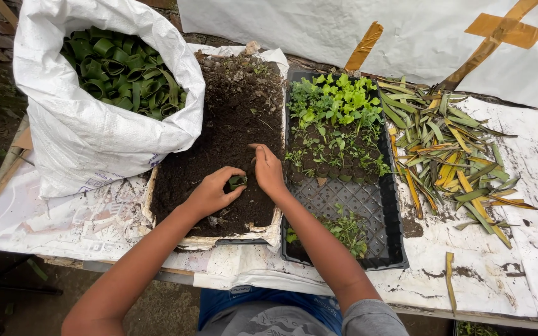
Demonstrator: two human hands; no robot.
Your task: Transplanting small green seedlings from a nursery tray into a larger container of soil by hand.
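Dark soil (219, 143) fills a tray; left hand (210, 193) grips a green leaf cup (237, 182), right hand (268, 171) rests loosely open on soil. White sack (88, 140) of leaf rolls (122, 71) stands left on the worktop (63, 224).

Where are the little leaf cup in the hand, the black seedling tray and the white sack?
leaf cup (238, 182), head view, its green rim.
black seedling tray (350, 202), head view, bare grid cells.
white sack (94, 143), head view, its front wall.
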